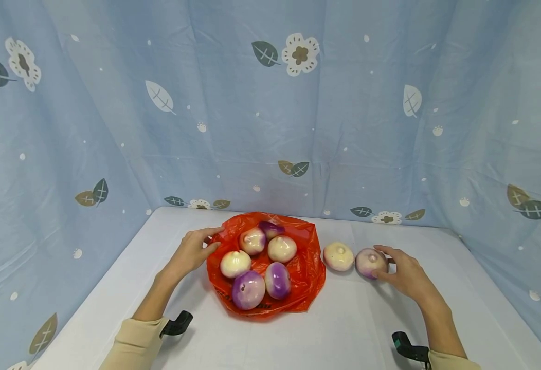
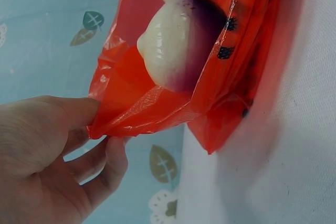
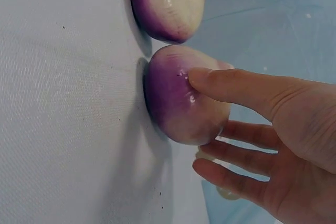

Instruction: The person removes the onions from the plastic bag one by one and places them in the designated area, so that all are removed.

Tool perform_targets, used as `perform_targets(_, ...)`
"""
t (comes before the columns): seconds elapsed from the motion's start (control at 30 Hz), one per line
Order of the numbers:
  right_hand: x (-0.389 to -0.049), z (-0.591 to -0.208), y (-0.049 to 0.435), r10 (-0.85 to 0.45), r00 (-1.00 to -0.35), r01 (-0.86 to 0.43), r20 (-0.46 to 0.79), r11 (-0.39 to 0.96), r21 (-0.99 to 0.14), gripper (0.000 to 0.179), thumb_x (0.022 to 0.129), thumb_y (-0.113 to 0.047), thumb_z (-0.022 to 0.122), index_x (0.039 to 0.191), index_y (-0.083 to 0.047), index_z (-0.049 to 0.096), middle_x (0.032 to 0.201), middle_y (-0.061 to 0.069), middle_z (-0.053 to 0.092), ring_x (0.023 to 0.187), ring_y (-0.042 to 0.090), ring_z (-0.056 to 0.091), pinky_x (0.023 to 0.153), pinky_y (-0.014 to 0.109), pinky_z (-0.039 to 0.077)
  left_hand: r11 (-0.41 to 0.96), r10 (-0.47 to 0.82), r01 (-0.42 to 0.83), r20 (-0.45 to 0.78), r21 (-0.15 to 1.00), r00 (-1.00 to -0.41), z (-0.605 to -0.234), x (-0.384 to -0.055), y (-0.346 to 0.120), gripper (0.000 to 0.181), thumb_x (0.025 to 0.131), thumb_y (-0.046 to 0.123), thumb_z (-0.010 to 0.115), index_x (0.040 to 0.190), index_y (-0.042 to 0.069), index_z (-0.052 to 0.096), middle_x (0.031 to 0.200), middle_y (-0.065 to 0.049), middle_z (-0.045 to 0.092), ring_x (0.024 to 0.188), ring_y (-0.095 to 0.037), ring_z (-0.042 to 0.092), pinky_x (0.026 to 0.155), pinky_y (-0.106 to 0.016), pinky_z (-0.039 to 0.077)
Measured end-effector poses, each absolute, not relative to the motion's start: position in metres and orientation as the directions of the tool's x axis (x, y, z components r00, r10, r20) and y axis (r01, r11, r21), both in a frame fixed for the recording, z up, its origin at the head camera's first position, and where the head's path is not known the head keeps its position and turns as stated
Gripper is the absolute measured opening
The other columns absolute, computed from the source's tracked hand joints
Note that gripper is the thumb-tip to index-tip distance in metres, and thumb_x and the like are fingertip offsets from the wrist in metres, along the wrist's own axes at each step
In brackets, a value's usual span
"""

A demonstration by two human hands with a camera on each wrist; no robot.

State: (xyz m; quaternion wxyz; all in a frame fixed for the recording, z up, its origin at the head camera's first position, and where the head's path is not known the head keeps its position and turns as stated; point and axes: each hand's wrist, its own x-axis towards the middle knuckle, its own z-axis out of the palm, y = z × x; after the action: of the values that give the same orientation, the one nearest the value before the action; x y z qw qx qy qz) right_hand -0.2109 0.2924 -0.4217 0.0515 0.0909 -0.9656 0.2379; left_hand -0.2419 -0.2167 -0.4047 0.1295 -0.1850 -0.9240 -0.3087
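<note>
The right hand (image 1: 404, 273) is holding the rightmost onion (image 1: 370, 263) between thumb and fingers on the table (image 1: 340, 329), just right of a paler onion (image 1: 338, 257) that is lying between it and the red bag (image 1: 306, 277), whose left edge the left hand (image 1: 190, 254) is pinching.

A curtained-off tabletop nook, room type unclear: white table (image 1: 344, 329), blue leaf-print curtain (image 1: 233, 128) behind and both sides.

No text can be read, as the black printing (image 2: 226, 52) on the red plastic bag (image 1: 306, 272) shows only in creased scraps.
</note>
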Motion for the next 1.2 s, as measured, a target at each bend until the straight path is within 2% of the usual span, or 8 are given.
perform_targets(0.43, -0.210, -0.421, 0.294, -0.119, -0.988, -0.152, 0.099, 0.873, -0.463, 0.064, 0.080, -0.024, 0.080, 0.134, -0.002, 0.054, 0.125, 0.027, 0.061, 0.106, 0.042, 0.062, 0.079, 0.054, 0.054, 0.741, 0.265, 0.420, 0.346, 0.524, -0.900, -0.408, -0.242, -0.217, 0.040, 0.087, 0.001, 0.068, 0.127, 0.004, 0.065, 0.119, -0.016, 0.070, 0.084, -0.022, 0.065, 0.061, -0.020, 0.050)
perform_targets(0.63, -0.209, -0.421, 0.294, -0.123, -0.988, -0.154, 0.097, 0.873, -0.463, 0.065, 0.080, -0.026, 0.080, 0.135, -0.002, 0.054, 0.128, 0.027, 0.059, 0.110, 0.045, 0.060, 0.081, 0.057, 0.053, 0.743, 0.271, 0.428, 0.353, 0.514, -0.895, -0.408, -0.243, -0.215, 0.040, 0.087, 0.002, 0.069, 0.127, 0.005, 0.065, 0.117, -0.015, 0.071, 0.084, -0.021, 0.067, 0.066, -0.023, 0.051)
perform_targets(0.8, -0.208, -0.418, 0.294, -0.139, -0.983, -0.178, 0.120, 0.878, -0.444, 0.063, 0.081, -0.025, 0.078, 0.135, -0.003, 0.054, 0.129, 0.028, 0.059, 0.111, 0.047, 0.060, 0.084, 0.061, 0.049, 0.739, 0.264, 0.422, 0.351, 0.525, -0.899, -0.408, -0.243, -0.216, 0.040, 0.087, 0.002, 0.069, 0.127, 0.005, 0.066, 0.117, -0.015, 0.071, 0.083, -0.021, 0.064, 0.061, -0.021, 0.049)
perform_targets(1.03, -0.204, -0.407, 0.290, -0.153, -0.978, -0.201, 0.142, 0.880, -0.430, 0.062, 0.082, -0.027, 0.078, 0.136, -0.006, 0.054, 0.128, 0.027, 0.059, 0.112, 0.047, 0.059, 0.082, 0.060, 0.050, 0.737, 0.258, 0.412, 0.339, 0.536, -0.905, -0.408, -0.243, -0.217, 0.041, 0.087, 0.001, 0.069, 0.127, 0.005, 0.065, 0.116, -0.016, 0.071, 0.081, -0.020, 0.061, 0.053, -0.020, 0.047)
perform_targets(1.2, -0.203, -0.398, 0.287, -0.162, -0.969, -0.226, 0.187, 0.887, -0.403, 0.063, 0.082, -0.026, 0.079, 0.136, -0.007, 0.053, 0.125, 0.026, 0.061, 0.109, 0.045, 0.060, 0.080, 0.061, 0.050, 0.734, 0.268, 0.425, 0.350, 0.530, -0.898, -0.406, -0.244, -0.218, 0.040, 0.087, 0.000, 0.068, 0.127, 0.003, 0.065, 0.116, -0.016, 0.071, 0.086, -0.023, 0.066, 0.061, -0.020, 0.050)
